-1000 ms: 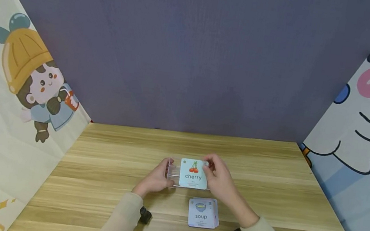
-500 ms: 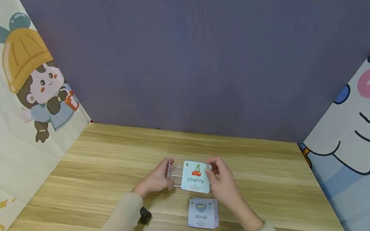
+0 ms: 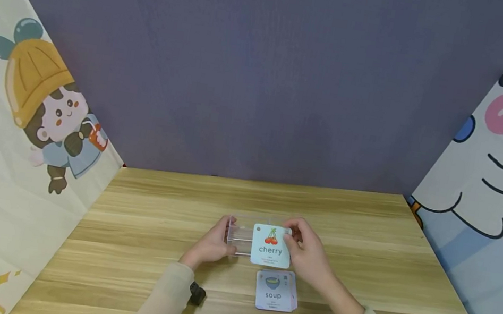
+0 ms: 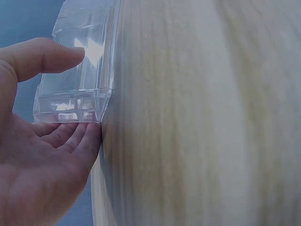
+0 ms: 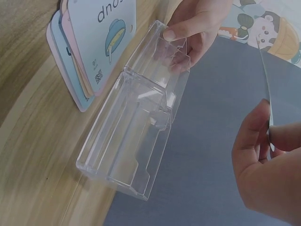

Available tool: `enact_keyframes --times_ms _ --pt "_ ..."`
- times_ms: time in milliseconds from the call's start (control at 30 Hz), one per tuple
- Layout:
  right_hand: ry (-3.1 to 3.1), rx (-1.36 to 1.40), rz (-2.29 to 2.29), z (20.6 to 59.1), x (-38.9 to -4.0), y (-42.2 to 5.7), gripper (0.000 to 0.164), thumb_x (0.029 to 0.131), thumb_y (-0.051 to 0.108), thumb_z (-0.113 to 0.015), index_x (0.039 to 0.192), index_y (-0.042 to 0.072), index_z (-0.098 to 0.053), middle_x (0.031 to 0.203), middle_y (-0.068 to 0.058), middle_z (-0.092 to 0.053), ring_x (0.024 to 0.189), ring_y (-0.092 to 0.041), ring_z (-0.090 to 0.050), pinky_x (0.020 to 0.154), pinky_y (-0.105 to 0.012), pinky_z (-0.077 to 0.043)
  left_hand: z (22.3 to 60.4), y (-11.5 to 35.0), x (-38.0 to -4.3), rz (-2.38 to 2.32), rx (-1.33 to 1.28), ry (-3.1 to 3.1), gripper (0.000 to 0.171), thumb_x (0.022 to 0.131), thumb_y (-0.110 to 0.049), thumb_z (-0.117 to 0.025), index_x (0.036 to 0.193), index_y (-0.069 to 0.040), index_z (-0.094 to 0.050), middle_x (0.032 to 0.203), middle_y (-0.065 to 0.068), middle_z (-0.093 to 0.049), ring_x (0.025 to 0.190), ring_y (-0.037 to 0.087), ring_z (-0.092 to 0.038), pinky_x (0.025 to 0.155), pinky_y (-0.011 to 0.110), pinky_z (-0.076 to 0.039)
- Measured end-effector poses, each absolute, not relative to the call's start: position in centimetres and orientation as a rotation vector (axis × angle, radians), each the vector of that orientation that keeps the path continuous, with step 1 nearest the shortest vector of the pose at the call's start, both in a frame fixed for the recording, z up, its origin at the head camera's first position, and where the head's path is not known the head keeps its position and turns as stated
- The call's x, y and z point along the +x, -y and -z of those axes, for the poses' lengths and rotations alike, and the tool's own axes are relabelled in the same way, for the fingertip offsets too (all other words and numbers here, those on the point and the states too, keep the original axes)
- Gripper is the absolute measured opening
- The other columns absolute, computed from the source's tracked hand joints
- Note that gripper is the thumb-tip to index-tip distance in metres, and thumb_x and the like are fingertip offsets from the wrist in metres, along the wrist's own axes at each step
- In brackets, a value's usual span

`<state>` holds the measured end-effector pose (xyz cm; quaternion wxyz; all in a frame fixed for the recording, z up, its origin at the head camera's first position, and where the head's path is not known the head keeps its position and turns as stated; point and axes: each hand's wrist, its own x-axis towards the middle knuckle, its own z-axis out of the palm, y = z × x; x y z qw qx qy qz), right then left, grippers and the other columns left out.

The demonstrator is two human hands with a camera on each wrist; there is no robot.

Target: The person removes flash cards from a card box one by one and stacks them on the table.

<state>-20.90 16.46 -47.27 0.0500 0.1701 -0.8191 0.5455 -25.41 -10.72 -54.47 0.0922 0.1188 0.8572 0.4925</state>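
My right hand (image 3: 312, 257) pinches the light blue "cherry" flashcard (image 3: 271, 251) by its upper right corner, thumb in front. The card appears nearly edge-on in the right wrist view. Behind it in the head view, a clear plastic box (image 3: 239, 235) rests on the table, partly covered by the card. My left hand (image 3: 212, 242) holds the box's left end, thumb over the near side and fingers at the end wall. The right wrist view shows the box's hollow inside (image 5: 117, 141), with a divider across it. A stack of flashcards (image 3: 274, 293), "soup" on top, lies in front of the box.
The wooden table (image 3: 151, 218) ends at a dark grey-blue panel (image 3: 262, 83) behind. Printed cartoon curtains (image 3: 29, 158) flank it left and right. A small black device (image 3: 197, 294) sits at each wrist.
My right hand has drawn the cherry card to the right and towards me, uncovering more of the box. My left hand, the box and the soup stack have stayed in place.
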Motion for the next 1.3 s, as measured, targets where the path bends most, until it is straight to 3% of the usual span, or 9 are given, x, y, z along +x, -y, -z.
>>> enact_keyframes --times_ms 267,533,867,1300 --pt "2.494 0.533 -1.620 47.6 -20.7 -16.8 0.020 0.098 -0.004 -0.058 0.118 0.001 -0.060 0.097 -0.007 -0.060 0.086 -0.018 -0.055 0.079 -0.028 -0.051 54.5 10.7 -25.4 -1.462 0.348 -2.539 0.083 0.076 0.003 -0.070 0.149 0.006 -0.031 0.141 0.023 -0.049 0.127 0.035 -0.053 0.109 0.047 -0.045" --pt "2.503 0.523 -1.658 48.0 -20.6 -17.1 0.019 0.098 -0.003 -0.058 0.116 0.002 -0.061 0.095 -0.007 -0.058 0.084 -0.019 -0.052 0.068 -0.024 -0.048 54.7 10.8 -25.5 -1.450 0.350 -2.548 0.083 0.076 0.002 -0.070 0.149 0.006 -0.031 0.141 0.022 -0.049 0.130 0.037 -0.051 0.111 0.050 -0.043" --pt "2.560 0.510 -1.594 49.0 -20.5 -17.5 0.021 0.096 -0.004 -0.061 0.115 0.003 -0.061 0.093 -0.002 -0.058 0.084 -0.019 -0.054 0.070 -0.025 -0.050 54.8 10.7 -25.6 -1.450 0.339 -2.546 0.084 0.077 0.001 -0.072 0.150 0.003 -0.031 0.144 0.022 -0.047 0.134 0.040 -0.047 0.113 0.053 -0.039" --pt "2.600 0.510 -1.574 50.0 -20.0 -17.4 0.021 0.095 -0.005 -0.062 0.114 0.002 -0.062 0.091 -0.001 -0.057 0.081 -0.017 -0.052 0.067 -0.024 -0.048 54.4 10.9 -25.3 -1.469 0.342 -2.530 0.082 0.078 0.001 -0.071 0.149 0.004 -0.031 0.142 0.022 -0.048 0.132 0.038 -0.049 0.111 0.050 -0.042"
